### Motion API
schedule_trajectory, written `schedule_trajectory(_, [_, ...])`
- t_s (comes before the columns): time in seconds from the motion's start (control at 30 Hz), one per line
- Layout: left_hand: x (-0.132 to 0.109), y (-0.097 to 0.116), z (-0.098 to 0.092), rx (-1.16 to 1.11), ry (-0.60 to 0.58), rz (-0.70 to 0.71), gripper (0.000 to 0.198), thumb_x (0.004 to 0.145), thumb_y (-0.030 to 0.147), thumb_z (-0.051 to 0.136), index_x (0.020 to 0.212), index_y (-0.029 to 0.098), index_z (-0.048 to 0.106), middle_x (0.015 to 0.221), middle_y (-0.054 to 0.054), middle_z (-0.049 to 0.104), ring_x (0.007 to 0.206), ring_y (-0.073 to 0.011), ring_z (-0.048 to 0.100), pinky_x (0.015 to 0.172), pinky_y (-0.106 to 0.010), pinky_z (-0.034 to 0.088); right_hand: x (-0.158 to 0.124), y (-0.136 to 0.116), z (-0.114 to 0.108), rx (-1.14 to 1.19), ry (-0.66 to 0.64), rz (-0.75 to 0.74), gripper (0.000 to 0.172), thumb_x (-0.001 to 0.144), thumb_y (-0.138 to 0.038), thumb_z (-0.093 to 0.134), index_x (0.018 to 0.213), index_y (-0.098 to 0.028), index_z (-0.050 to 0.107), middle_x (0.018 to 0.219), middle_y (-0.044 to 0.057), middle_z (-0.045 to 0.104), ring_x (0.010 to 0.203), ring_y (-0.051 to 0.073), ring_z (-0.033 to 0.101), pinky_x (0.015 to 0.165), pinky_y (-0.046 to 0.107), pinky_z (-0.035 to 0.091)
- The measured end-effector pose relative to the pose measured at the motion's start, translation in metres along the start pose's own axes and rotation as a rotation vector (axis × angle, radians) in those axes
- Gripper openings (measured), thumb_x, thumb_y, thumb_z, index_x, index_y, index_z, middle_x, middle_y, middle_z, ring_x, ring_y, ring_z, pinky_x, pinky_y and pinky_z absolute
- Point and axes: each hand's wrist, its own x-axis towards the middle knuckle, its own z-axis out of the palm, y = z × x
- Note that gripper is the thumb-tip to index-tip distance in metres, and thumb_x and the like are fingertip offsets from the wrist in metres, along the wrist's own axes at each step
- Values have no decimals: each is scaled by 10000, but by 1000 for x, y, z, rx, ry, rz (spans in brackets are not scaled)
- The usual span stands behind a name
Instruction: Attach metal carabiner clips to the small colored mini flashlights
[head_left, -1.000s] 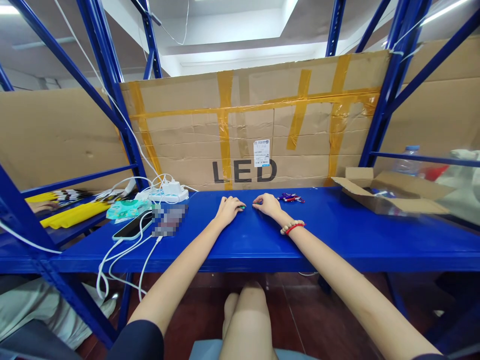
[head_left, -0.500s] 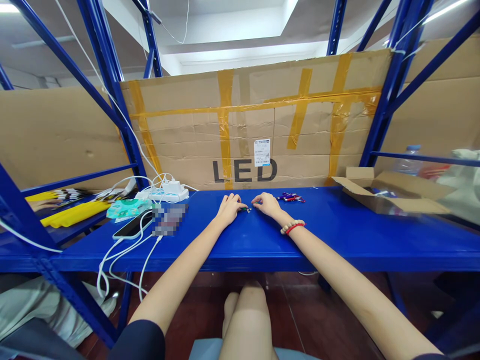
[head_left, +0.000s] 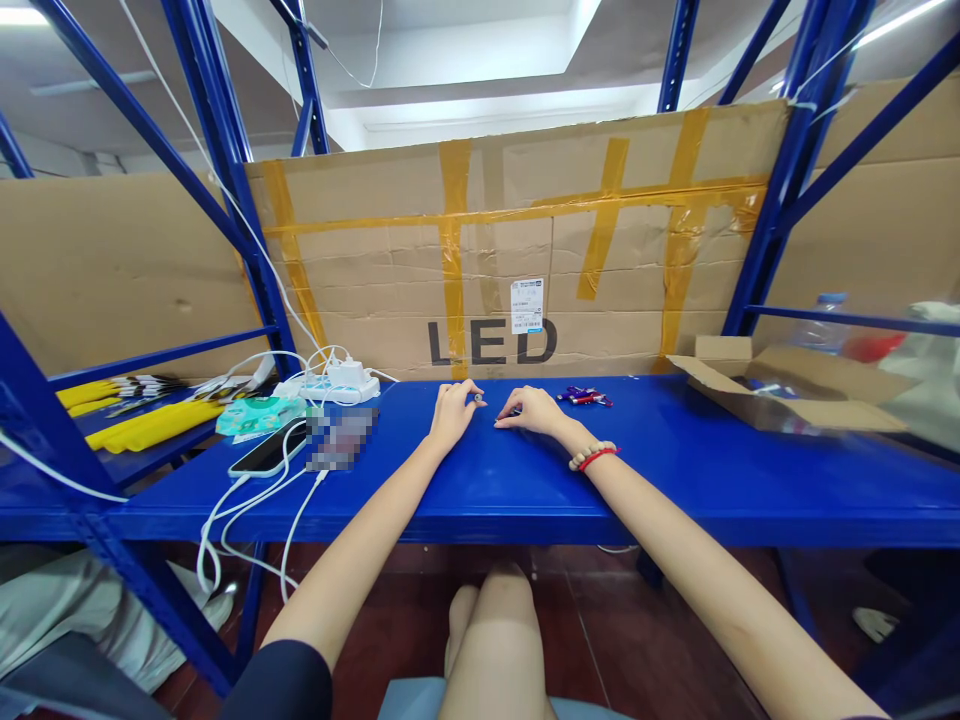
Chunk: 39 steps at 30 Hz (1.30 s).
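My left hand (head_left: 453,415) is at the middle of the blue shelf top, with thumb and fingers closed on a small shiny metal piece (head_left: 478,397). It is too small for me to tell its kind. Just to the right, apart from it, my right hand (head_left: 531,410) rests low over the surface with thumb and fingertips pinched together. Whatever those fingertips hold, if anything, is too small to make out. Beyond the right hand lies a small cluster of purple and red items (head_left: 586,397) with metallic parts.
An open cardboard box (head_left: 787,400) stands at the right. On the left are a phone (head_left: 268,450), a blurred-out flat item (head_left: 341,440), a green packet (head_left: 259,415) and a white power strip (head_left: 352,382) with loose cables. A cardboard sheet (head_left: 360,280) walls off the back.
The small metal piece, low between my hands before, is now raised in the fingertips of my left hand. My right hand has shifted slightly, its fingertips lower and closer to the surface.
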Motion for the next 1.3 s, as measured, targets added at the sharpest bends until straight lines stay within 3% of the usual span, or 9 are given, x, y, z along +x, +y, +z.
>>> schedule_trajectory(0.17, [0, 0, 1, -23, 1, -3, 92, 794, 146, 657, 816, 198, 585, 935, 7, 709, 905, -172, 605, 902, -322, 373, -1, -2, -1, -11, -43, 72, 142, 782, -355, 680, 848, -260, 762, 874, 9, 723, 846, 157, 627, 685, 237, 385])
schedule_trajectory(0.47, [0, -5, 6, 30, -85, 61, 148, 792, 214, 669, 773, 204, 523, 865, 8, 683, 854, -179, 586, 852, -316, 386, -1, -7, 5, -80, -40, 73, 247, 818, -448, 599, 917, -282, 752, 942, 11, 708, 849, 161, 625, 654, 235, 396])
schedule_trajectory(0.73, [-1, -5, 6, 72, -127, 102, 128, 805, 208, 646, 812, 204, 518, 839, 8, 667, 810, -167, 593, 837, -318, 377, -4, -18, 0, -148, -11, 165, 251, 802, -436, 605, 835, -243, 763, 969, 27, 718, 914, 186, 630, 673, 237, 419])
schedule_trajectory(1.1, [-3, -3, 4, 96, -147, 94, 109, 818, 238, 634, 851, 209, 535, 855, 3, 673, 831, -167, 606, 839, -320, 388, -2, -14, 5, 16, 51, 207, 114, 730, -320, 687, 802, -254, 747, 949, 15, 712, 909, 182, 631, 660, 242, 435])
schedule_trajectory(1.3, [-3, 0, 2, 106, -163, 95, 112, 824, 250, 639, 864, 202, 545, 869, -3, 683, 833, -166, 616, 837, -316, 389, -2, -13, 6, 24, 20, 196, 113, 769, -304, 656, 806, -248, 747, 938, 16, 693, 869, 166, 617, 664, 246, 422])
